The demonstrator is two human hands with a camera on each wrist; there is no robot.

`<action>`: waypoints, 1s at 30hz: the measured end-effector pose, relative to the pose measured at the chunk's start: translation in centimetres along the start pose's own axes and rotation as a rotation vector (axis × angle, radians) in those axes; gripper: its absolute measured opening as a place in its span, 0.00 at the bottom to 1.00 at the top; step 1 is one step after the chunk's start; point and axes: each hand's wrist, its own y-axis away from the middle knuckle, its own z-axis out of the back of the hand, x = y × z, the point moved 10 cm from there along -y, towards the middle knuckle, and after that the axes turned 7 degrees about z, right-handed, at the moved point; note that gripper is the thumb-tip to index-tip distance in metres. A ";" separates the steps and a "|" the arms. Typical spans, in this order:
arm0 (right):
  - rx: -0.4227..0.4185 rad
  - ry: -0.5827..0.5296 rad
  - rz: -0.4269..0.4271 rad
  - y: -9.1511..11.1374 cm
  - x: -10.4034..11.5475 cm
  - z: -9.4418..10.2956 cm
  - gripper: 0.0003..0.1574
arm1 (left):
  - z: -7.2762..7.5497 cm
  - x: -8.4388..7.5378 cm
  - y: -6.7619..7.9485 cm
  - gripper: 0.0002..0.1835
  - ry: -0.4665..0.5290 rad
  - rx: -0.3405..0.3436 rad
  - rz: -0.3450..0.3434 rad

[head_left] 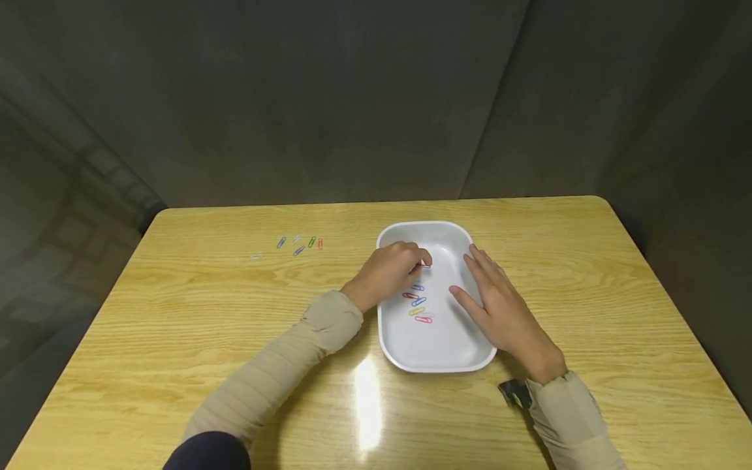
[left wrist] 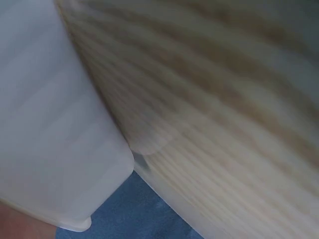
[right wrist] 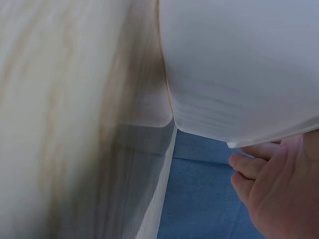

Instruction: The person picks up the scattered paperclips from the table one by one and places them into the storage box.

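Note:
In the head view, my left hand reaches over the left rim of a white tray. Its curled fingertips pinch a red paper clip low over the tray floor. Below it lie a blue paper clip, a dark red one, another blue one, a yellow paper clip and a pink paper clip. My right hand rests at the tray's right rim, fingers straight and thumb apart, holding nothing. The right wrist view shows the right hand beside the tray wall.
On the wooden table, left of the tray, lie several loose paper clips, among them a blue paper clip, a green paper clip, a red paper clip and a white paper clip. A dark curtain hangs behind.

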 end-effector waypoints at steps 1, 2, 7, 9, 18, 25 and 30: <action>0.000 0.000 0.000 0.0 0.0 0.0 0.48 | -0.1 0.0 0.0 0.10 -0.015 0.004 0.005; 0.000 -0.001 0.001 0.0 0.0 0.0 0.48 | -0.2 0.0 0.0 0.10 -0.031 0.009 0.008; 0.003 -0.001 0.001 0.0 -0.1 0.0 0.48 | -0.7 0.1 -0.1 0.10 -0.087 0.040 0.021; 0.002 0.001 0.002 0.1 -0.2 0.0 0.48 | -0.9 0.1 -0.2 0.10 -0.102 0.050 0.025; 0.005 -0.003 0.004 0.1 -0.1 0.1 0.48 | -1.3 0.3 -0.5 0.10 -0.142 0.062 0.044; 0.000 -0.010 0.009 0.1 0.0 0.2 0.48 | -1.2 0.2 -0.5 0.15 -0.156 0.054 0.031; 0.002 -0.006 0.007 0.1 0.1 0.0 0.48 | -1.1 0.3 -0.3 0.15 -0.157 0.046 0.030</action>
